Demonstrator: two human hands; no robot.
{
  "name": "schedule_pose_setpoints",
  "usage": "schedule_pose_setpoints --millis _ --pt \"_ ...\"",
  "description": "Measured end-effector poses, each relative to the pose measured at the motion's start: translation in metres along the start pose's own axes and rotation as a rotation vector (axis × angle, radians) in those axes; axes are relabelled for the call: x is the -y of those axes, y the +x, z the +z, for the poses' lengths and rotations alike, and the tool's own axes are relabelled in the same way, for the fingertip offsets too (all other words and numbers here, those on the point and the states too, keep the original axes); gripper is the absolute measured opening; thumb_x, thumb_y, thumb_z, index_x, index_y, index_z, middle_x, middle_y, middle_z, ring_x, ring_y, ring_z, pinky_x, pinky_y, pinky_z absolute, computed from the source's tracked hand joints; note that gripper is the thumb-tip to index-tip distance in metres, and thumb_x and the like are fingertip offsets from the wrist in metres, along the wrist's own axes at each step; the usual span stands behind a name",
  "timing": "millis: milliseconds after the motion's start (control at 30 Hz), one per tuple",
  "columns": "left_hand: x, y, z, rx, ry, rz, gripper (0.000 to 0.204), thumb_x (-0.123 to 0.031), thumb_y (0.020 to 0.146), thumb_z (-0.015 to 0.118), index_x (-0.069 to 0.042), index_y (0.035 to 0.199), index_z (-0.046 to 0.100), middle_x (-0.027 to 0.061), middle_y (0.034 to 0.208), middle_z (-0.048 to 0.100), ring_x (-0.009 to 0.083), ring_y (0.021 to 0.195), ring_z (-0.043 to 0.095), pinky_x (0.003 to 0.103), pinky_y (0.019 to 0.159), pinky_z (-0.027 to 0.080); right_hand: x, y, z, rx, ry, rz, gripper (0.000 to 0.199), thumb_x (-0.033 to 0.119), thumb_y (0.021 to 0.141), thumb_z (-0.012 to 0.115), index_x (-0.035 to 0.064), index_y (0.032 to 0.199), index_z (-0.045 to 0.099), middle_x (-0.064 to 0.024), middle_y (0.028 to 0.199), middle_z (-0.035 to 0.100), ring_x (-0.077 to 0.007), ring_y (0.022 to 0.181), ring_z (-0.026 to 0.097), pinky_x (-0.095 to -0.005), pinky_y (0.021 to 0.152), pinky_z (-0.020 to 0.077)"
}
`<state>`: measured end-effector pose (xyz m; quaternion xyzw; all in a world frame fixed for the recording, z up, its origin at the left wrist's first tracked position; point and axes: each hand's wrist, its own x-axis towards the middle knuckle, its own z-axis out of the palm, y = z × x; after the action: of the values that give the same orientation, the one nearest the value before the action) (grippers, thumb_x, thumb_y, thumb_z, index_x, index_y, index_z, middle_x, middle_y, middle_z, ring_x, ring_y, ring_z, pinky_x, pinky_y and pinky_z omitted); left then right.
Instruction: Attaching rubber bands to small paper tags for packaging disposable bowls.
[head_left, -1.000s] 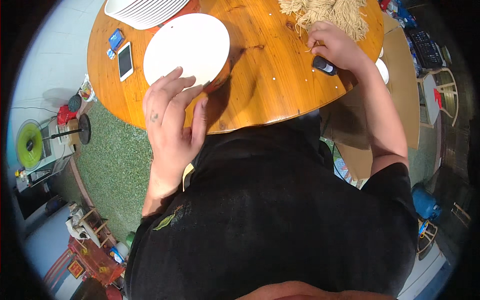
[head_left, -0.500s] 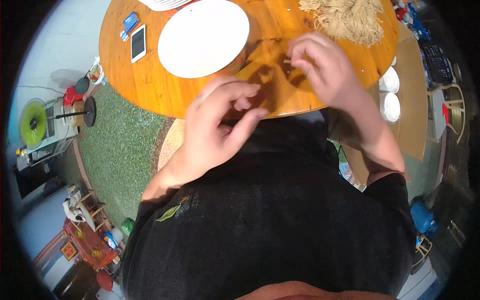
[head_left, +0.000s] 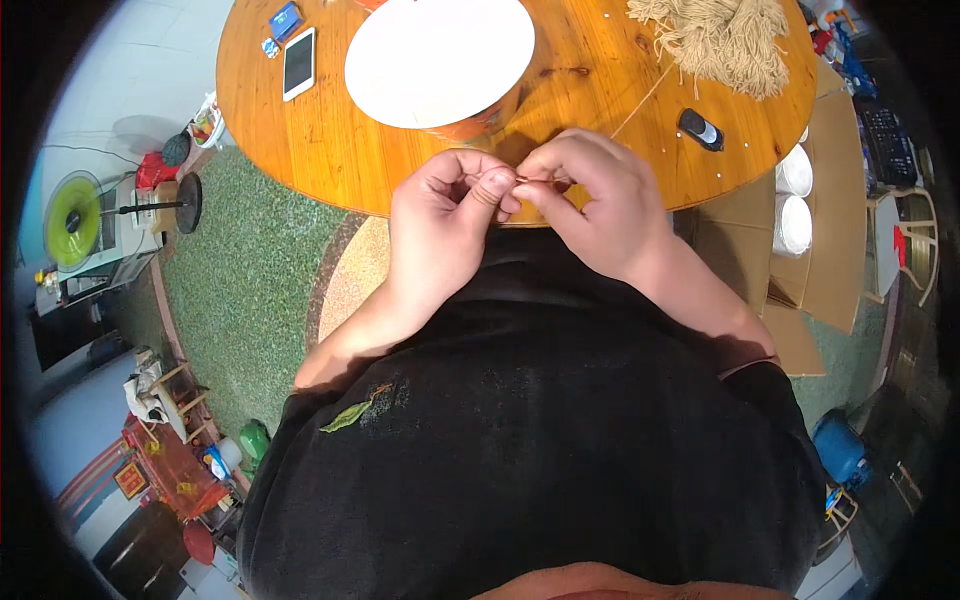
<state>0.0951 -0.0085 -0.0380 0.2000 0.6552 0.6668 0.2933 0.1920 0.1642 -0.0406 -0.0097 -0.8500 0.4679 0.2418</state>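
My left hand [head_left: 445, 215] and my right hand [head_left: 610, 205] meet at the near edge of the wooden table, thumbs and forefingers pinched together. A thin brownish string [head_left: 522, 180] runs between their fingertips; its ends are hidden by my fingers. From behind my right hand a tan strand [head_left: 640, 105] stretches up to a heap of tan yarn [head_left: 735, 50] at the far right of the table. Just beyond my left hand lies a large white oval board [head_left: 440, 62], raised on something orange beneath it.
On the wooden table [head_left: 330, 150] a white phone [head_left: 299, 65] and a blue packet [head_left: 286, 20] lie at left. A small black object with a white label [head_left: 701, 130] sits at right. Cardboard [head_left: 830, 220] and white round containers [head_left: 793, 222] stand beyond the right edge.
My hands were apart, the left with fingers spread; they have come together, pinching the string. The view has shifted slightly, and the black object, formerly behind my right hand, now shows.
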Motion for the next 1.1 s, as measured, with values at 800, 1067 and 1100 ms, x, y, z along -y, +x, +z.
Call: schedule_pose_setpoints --millis 800,1067,1100 --pt "-0.042 0.035 -0.053 -0.044 1.078 1.054 0.045 -0.021 0.081 0.091 -0.004 0.117 0.070 0.0187 0.128 0.066 0.0369 0.120 0.063 0.043 0.099 0.051 -0.008 -0.001 0.040 -0.300 0.256 0.095 0.007 0.004 0.091 0.076 0.0028 0.091 0.069 -0.0092 0.092 0.072 -0.0214 0.085 0.070 -0.0340 0.080 0.0558" --pt "-0.059 0.054 -0.045 0.162 1.203 0.738 0.027 -0.015 0.085 0.083 -0.008 0.111 0.077 0.0127 0.089 0.075 0.0344 0.081 0.075 0.045 0.073 0.059 -0.019 0.014 0.060 -0.381 0.421 0.149 0.008 0.004 0.093 0.077 -0.0005 0.091 0.070 -0.0089 0.098 0.072 -0.0181 0.090 0.073 -0.0303 0.083 0.0577" --pt "-0.060 0.053 -0.042 0.166 1.204 0.739 0.027 -0.015 0.085 0.083 -0.008 0.111 0.077 0.0127 0.089 0.075 0.0344 0.081 0.075 0.045 0.073 0.059 -0.020 0.014 0.060 -0.384 0.422 0.150 0.008 0.004 0.093 0.077 -0.0005 0.091 0.070 -0.0089 0.098 0.072 -0.0181 0.090 0.073 -0.0303 0.083 0.0577"
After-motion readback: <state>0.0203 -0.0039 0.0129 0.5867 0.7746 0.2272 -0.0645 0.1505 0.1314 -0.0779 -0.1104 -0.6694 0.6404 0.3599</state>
